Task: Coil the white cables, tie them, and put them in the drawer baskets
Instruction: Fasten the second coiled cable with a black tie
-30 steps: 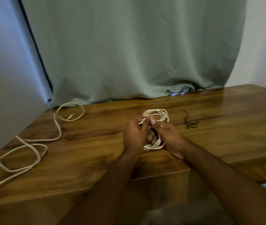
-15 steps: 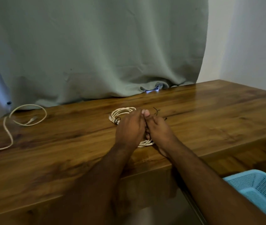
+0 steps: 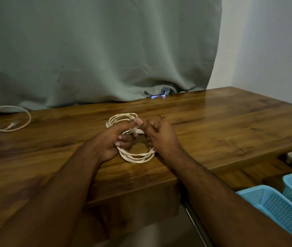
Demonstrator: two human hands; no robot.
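Left hand (image 3: 118, 138) is curled around the near-left side of the coiled white cable (image 3: 136, 157), thumb pinned on top, so it's clamped on the bundle. Right hand (image 3: 161, 138) is bunched up just right of it, fingers pinching what looks like a thin black tie (image 3: 161, 117), one end poking out past the knuckles. The coil sits on the surface (image 3: 231, 122) between both hands. Looks to me like the tying step; next I'd need to twist that tie snug, then drop the bundle into the blue basket (image 3: 273, 211) down right of the right hand. Can't see the tie's wrap; fingers hide it. Another loose cable (image 3: 7, 118) is far left, cut off.
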